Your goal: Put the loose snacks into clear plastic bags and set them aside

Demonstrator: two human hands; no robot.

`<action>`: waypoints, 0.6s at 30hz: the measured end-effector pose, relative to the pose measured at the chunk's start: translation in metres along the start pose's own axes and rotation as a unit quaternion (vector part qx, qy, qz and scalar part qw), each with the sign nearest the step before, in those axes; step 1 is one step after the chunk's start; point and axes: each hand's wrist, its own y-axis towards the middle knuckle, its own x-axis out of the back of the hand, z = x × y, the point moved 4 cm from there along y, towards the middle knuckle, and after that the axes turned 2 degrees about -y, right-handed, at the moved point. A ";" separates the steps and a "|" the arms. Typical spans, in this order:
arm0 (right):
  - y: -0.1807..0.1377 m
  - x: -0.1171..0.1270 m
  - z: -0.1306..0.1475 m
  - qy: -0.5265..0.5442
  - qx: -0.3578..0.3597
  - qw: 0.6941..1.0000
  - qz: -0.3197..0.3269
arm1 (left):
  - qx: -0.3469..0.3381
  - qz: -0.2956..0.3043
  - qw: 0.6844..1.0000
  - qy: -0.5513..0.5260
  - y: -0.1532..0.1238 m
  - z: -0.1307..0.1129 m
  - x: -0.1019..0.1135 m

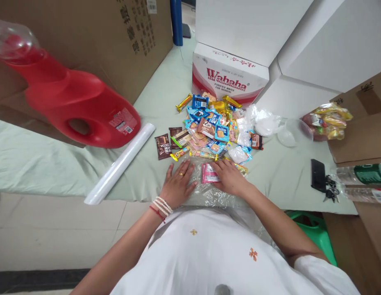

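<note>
My left hand [178,183] lies flat with fingers spread on a sheet of clear plastic film [205,194] at the table's front edge. On the same film my right hand [229,177] rests with its fingers stretched out, their tips over a pink snack packet [209,173]. Just beyond both hands is a heap of small wrapped snacks [208,127] in blue, yellow and brown wrappers. A dark cocoa packet [163,146] lies at the heap's left side. Part of the pink packet is hidden under my right fingers.
To the left are a white roll [120,164] and a large red jug [82,108]. Behind the heap stands a Wahaha carton [230,76]. Clear plastic cups [290,133], a black case with keys [318,176] and plastic bottles [362,174] lie to the right.
</note>
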 end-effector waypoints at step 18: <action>-0.147 -0.050 -0.032 0.206 0.017 0.961 -0.182 | -0.152 0.027 0.978 -0.141 -0.058 0.012 0.035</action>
